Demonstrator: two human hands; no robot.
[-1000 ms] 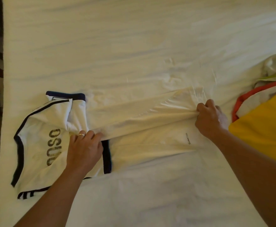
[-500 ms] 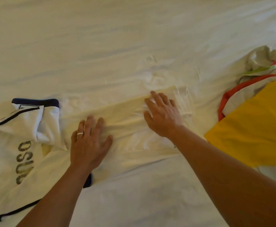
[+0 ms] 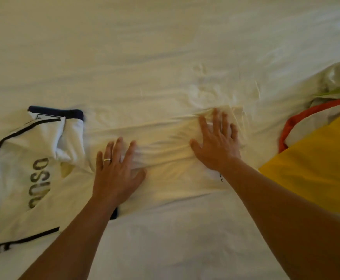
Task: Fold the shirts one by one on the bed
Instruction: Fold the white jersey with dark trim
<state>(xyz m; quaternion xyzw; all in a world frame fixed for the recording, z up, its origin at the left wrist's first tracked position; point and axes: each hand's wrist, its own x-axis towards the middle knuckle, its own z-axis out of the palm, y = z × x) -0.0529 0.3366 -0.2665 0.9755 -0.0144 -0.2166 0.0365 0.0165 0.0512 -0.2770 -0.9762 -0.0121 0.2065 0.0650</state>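
A white shirt with dark blue trim and grey lettering lies across the bed, its long side folded over into a narrow band. My left hand, with a ring on one finger, presses flat on the band near the sleeve. Flat on the hem end of the band lies my right hand, fingers spread. The sleeve and collar part sits at the left, lettering facing up.
A pile of other shirts lies at the right edge: a yellow one, one with an orange-red collar and a crumpled pale one. White sheet stretches beyond and in front of the shirt.
A second ago both hands gripped the shirt's folded edge. They let go and now lie flat on it; the right hand has slid towards the hem end.
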